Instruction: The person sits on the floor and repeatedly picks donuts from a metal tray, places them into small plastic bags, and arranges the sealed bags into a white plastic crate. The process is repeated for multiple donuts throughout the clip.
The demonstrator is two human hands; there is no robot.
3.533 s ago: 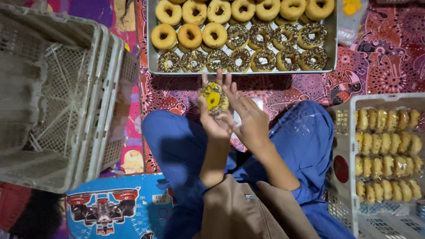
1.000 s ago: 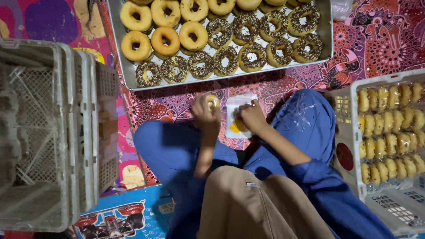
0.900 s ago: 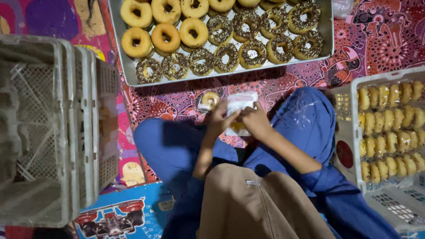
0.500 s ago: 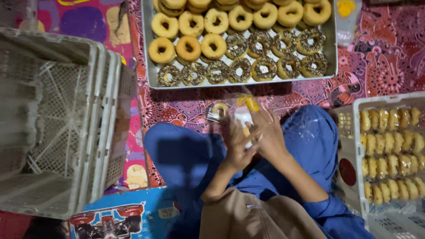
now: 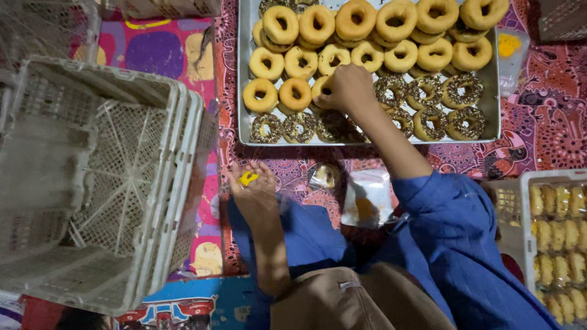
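A: Your right hand [image 5: 347, 87] is over the metal tray [image 5: 243, 73], fingers curled round a plain glazed doughnut [image 5: 322, 89] in the row just above the sprinkled ones. It looks gripped, though your knuckles hide most of it.

B: And the left?

A: Your left hand [image 5: 254, 194] rests below the tray, beside your knee, palm up and loosely open, with a small yellow scrap [image 5: 247, 178] lying on the fingers. It is not closed on anything.

B: How do I lift well?

A: I'd say pinch it by the outer edge and raise it straight up. The neighbours touch it on both sides, and the sprinkled doughnuts [image 5: 424, 110] just below would shed topping if you dragged across them.

B: What's around?

A: Below the tray's near rim, on the patterned mat [image 5: 550, 134], lie a small clear bag [image 5: 369, 198] with something orange inside and another wrapped piece [image 5: 325, 176] beside it. Left of the tray stand stacked white plastic crates [image 5: 110, 177]. Right of it, lower down, a white crate of small yellow pastries [image 5: 559, 244].

B: Anything in the way?

A: Only your own blue sleeve [image 5: 452, 238], which hangs close above the bag; mind it on the way back.
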